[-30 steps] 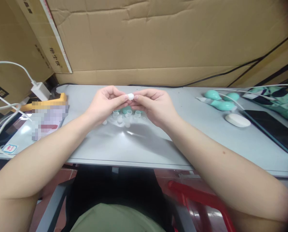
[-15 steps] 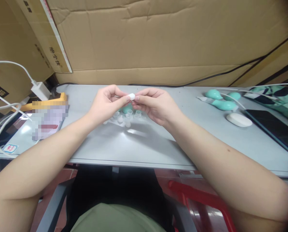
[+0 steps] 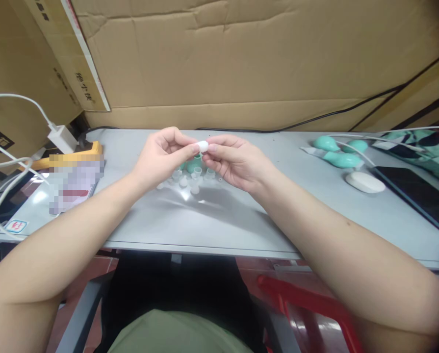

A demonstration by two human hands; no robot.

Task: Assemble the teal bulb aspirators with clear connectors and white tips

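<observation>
My left hand (image 3: 161, 156) and my right hand (image 3: 235, 160) meet above the grey table (image 3: 219, 220), fingertips pinched together on one small white cap (image 3: 203, 145). Both hands are closed on it. Just below them on the table lie several small clear and white plastic pieces (image 3: 190, 180) and a teal rubber bulb (image 3: 194, 165), partly hidden by my fingers.
Teal bulbs (image 3: 337, 152), a white oval object (image 3: 365, 182) and a dark tablet (image 3: 418, 196) lie at the right. A white charger with cable (image 3: 61, 137), a yellow power strip (image 3: 72, 149) and a blurred packet (image 3: 74, 184) sit at the left. Cardboard (image 3: 241, 63) walls the back.
Both hands drifted slightly to the right and up with the white cap still pinched between them. Nothing on the table moved.
</observation>
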